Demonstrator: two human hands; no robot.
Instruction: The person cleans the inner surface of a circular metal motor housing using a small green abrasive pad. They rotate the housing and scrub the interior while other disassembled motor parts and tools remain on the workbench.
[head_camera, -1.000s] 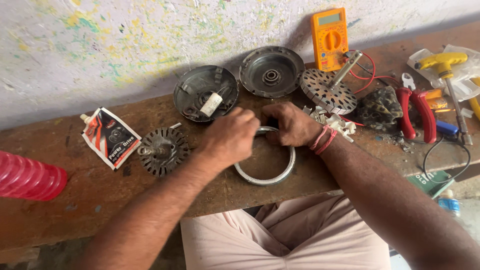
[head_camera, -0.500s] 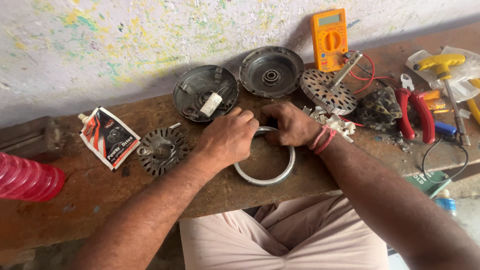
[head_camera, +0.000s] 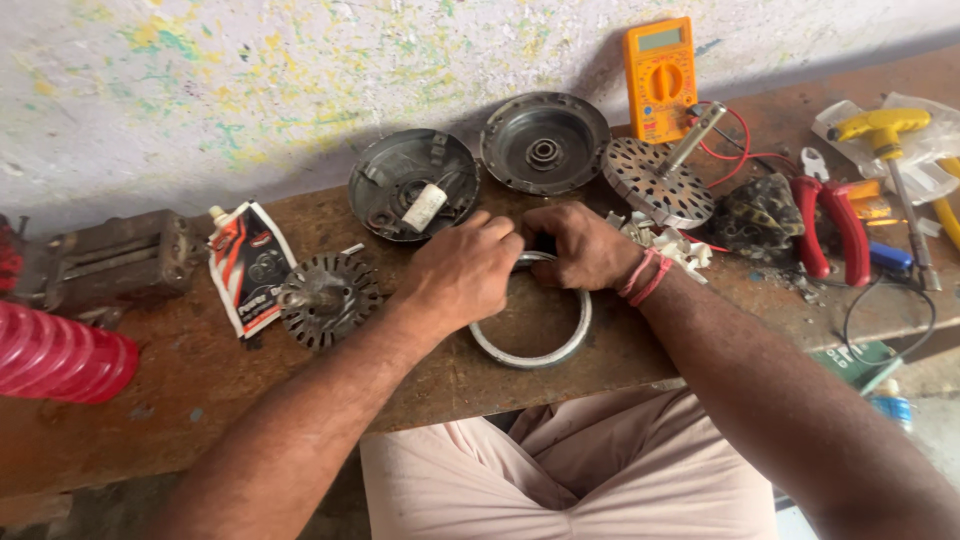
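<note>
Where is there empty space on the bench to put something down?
Bare wood shows between the red ribbed hose and the slotted rotor disc, along the front edge. Another patch lies right of the metal ring, before the black cable. The back, around the two housings and pliers, is crowded.

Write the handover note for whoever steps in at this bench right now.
Left hand: fingers curled on the far edge of the metal ring, knuckles up.
Right hand: gripping the same far edge from the other side; what lies under both hands is hidden.
The ring lies flat on the wooden bench, its near half uncovered.
Around it: slotted rotor disc to the left, two round housing covers behind, orange multimeter, red-handled pliers.
Done or left: cannot be read from this view.
</note>
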